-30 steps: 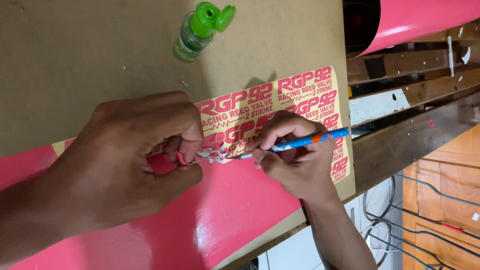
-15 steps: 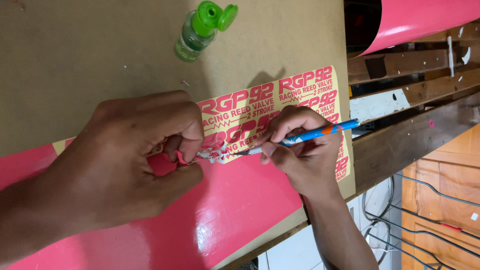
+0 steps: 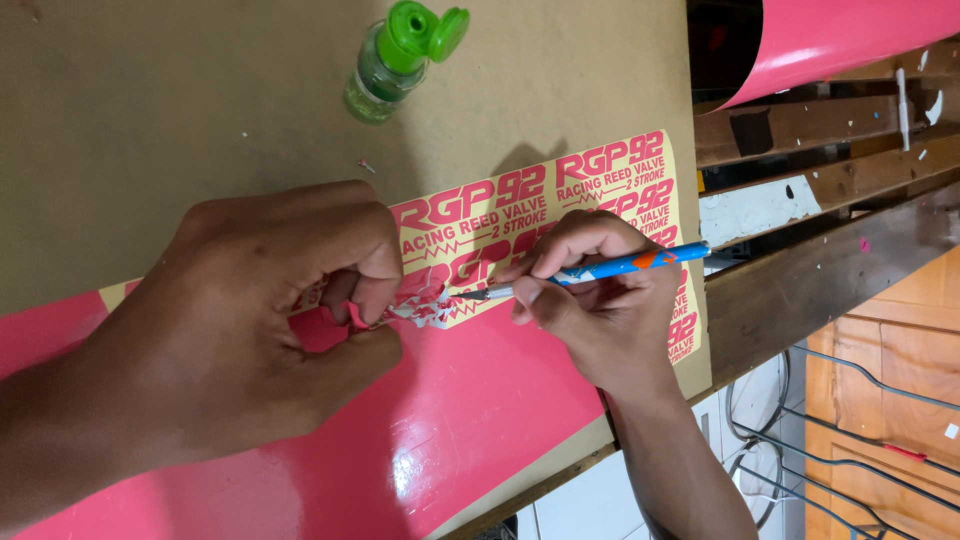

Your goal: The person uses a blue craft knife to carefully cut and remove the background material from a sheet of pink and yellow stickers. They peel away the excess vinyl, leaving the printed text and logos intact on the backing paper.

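1 head view, looking steeply down — close over the tabletop [image 3: 180, 110], facing forward

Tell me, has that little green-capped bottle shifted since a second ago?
No. The green-capped bottle lies at the same spot on the brown board, same gap to the sticker sheet.

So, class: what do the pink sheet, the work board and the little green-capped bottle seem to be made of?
Pink sheet: likely glossy vinyl film; it mirrors the light. Work board: matte brown, probably hardboard or card; flat, no grain. Bottle: clear plastic with an open green flip cap.

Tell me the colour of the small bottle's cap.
Bright green, flipped open on the small bottle; head view.
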